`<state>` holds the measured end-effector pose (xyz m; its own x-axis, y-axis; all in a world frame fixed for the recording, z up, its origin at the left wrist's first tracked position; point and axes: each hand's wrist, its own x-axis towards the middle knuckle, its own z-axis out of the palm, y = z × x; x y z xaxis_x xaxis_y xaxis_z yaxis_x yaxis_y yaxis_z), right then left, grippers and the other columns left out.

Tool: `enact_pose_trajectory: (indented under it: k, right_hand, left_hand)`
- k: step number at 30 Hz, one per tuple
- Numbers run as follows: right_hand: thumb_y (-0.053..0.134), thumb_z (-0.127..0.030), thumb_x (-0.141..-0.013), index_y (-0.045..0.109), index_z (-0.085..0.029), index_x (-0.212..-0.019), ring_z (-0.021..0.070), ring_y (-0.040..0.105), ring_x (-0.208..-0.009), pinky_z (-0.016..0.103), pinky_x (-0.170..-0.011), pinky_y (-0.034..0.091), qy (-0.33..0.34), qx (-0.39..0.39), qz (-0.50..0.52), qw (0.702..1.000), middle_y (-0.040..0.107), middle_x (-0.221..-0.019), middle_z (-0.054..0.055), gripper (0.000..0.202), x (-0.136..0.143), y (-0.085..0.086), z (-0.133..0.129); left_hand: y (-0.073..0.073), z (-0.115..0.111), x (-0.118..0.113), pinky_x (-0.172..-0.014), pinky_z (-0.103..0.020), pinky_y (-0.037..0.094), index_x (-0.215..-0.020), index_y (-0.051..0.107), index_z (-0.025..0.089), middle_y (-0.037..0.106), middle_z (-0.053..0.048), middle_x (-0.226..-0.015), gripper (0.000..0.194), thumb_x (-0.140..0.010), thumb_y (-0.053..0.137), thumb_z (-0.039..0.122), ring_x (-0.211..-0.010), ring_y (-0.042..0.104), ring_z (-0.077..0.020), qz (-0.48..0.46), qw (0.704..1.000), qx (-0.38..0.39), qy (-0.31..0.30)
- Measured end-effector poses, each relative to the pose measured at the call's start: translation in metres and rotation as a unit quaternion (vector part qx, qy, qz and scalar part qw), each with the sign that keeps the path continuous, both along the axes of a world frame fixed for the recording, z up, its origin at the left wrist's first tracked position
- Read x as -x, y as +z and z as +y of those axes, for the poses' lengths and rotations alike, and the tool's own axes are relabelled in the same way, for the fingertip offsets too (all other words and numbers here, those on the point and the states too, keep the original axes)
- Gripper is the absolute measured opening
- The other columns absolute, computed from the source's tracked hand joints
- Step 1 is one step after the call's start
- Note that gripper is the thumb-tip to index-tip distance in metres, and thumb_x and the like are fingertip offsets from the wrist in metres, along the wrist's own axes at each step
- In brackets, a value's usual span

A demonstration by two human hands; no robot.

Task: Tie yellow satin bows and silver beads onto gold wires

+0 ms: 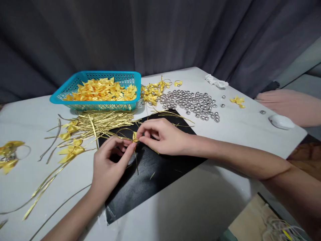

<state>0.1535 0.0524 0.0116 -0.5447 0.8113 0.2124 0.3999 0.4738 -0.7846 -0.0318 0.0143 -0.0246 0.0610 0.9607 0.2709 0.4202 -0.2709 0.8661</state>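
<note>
Over a black mat (150, 174), my left hand (111, 160) pinches a small yellow ribbon flower (134, 136) with gold cord between thumb and fingertips. My right hand (165, 135) comes in from the right, its thumb and index finger closed at the same flower and cord. The fingertips of both hands nearly touch. A loop of gold cord arches above the left fingers, and a thin end hangs below them. Part of the flower is hidden by the fingers. Behind my left hand lies a pile of gold cords (105, 121).
A blue basket (136, 90) of yellow flowers stands at the back left. Silver heart-shaped beads (192, 102) spread right of it, beside finished-looking flowers (152, 92). More flowers (71, 152) lie left. A white dish (281, 122) and crumpled tissue (217, 81) are at the right.
</note>
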Motion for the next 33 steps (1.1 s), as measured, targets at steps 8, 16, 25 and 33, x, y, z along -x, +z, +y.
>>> enact_pose_trajectory:
  k: [8, 16, 25, 33]
  right_hand:
    - [0.055, -0.006, -0.082, 0.066, -0.009, -0.082, 0.0068, 0.042, -0.056, 0.020, -0.058, 0.031, 0.006, -0.042, -0.037, 0.998, 0.050, -0.061, -0.004, 0.011, 0.0030, 0.0028, -0.0076]
    - [0.055, -0.005, -0.081, 0.065, -0.010, -0.082, 0.0066, 0.041, -0.055, 0.020, -0.057, 0.031, -0.006, -0.039, -0.028, 0.999, 0.049, -0.061, -0.005, 0.012, 0.0027, 0.0026, -0.0088]
    - [0.054, -0.006, -0.082, 0.063, -0.010, -0.081, 0.0066, 0.039, -0.055, 0.020, -0.058, 0.031, -0.009, -0.036, -0.006, 0.999, 0.047, -0.060, -0.005, 0.010, 0.0035, -0.0001, -0.0089]
    - [0.057, -0.011, -0.082, 0.061, -0.011, -0.082, 0.0054, 0.033, -0.050, 0.019, -0.049, 0.027, 0.024, 0.159, 0.045, 0.986, 0.041, -0.057, -0.007, 0.003, 0.0010, 0.0046, -0.0013]
  left_hand:
    - [0.0025, 0.0038, 0.0001, -0.058, -0.020, 0.045, -0.072, 0.068, 0.022, 0.065, 0.003, -0.070, 0.013, -0.080, 0.064, 0.032, -0.064, 0.057, -0.0116, -0.024, 1.000, 0.015, 0.012]
    - [0.0044, 0.0036, -0.0005, -0.057, -0.020, 0.047, -0.070, 0.065, 0.021, 0.063, 0.003, -0.066, 0.011, -0.076, 0.065, 0.030, -0.062, 0.058, -0.0123, -0.055, 0.997, 0.045, 0.011]
    - [0.0073, 0.0030, -0.0023, -0.055, -0.022, 0.047, -0.070, 0.062, 0.021, 0.062, 0.003, -0.065, 0.010, -0.075, 0.064, 0.030, -0.061, 0.057, -0.0132, -0.056, 0.997, 0.041, 0.017]
    - [0.0016, 0.0014, 0.0003, -0.056, -0.022, 0.043, -0.073, 0.058, 0.021, 0.059, 0.003, -0.067, 0.012, -0.084, 0.058, 0.026, -0.061, 0.055, -0.0123, 0.033, 0.999, -0.042, 0.004]
